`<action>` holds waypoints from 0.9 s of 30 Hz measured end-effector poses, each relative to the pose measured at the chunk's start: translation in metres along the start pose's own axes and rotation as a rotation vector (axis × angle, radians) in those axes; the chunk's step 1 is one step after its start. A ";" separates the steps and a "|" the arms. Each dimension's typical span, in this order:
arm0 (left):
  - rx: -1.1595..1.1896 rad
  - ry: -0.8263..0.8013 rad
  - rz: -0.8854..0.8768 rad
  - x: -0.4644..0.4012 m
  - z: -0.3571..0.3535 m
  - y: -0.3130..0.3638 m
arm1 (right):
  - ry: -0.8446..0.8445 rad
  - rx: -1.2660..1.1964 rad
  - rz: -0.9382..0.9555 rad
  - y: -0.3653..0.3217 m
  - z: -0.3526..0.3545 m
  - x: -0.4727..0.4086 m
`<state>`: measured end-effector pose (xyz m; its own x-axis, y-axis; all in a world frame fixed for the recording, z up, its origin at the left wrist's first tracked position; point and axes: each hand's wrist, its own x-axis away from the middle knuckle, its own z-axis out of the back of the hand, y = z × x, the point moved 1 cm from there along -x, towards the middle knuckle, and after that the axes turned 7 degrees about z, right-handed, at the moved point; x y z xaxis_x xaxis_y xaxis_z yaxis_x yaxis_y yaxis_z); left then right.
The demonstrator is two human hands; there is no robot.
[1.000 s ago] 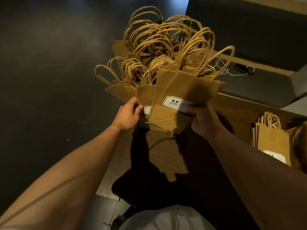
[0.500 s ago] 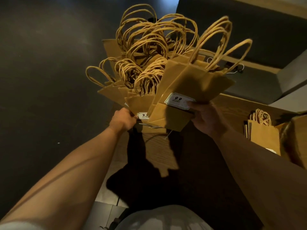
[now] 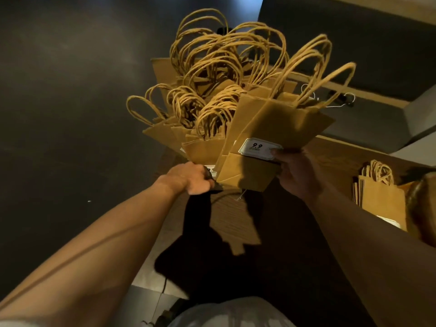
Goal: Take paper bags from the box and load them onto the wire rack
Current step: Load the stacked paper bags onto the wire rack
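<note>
Above floor | left hand (image 3: 192, 179) grips fanned bags (image 3: 203, 149) | right hand (image 3: 296, 172) grips two-bag stack (image 3: 271, 131)

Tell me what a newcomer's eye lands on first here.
First, the mass of brown paper bags at centre, their twisted handles fanning upward. Next, the front bundle with a white 9.9 price sticker, gripped by the right hand, while the left hand grips something under the bags. Another bag stack stands at far right.

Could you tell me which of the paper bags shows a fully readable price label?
The front bag in the right hand, its white label reading 9.9. The left hand largely covers its stack's label; the others show none.
</note>
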<state>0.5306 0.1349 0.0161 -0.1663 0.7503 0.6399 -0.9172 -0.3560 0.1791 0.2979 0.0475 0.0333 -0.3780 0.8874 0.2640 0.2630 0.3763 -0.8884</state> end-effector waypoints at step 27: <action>0.637 -0.178 -0.213 -0.020 -0.003 -0.006 | -0.034 0.090 -0.180 0.022 0.001 0.014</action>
<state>0.5383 0.1241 0.0001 0.1055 0.7570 0.6449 -0.5230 -0.5093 0.6834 0.2973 0.0674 0.0172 -0.4419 0.7978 0.4102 0.1086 0.5015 -0.8583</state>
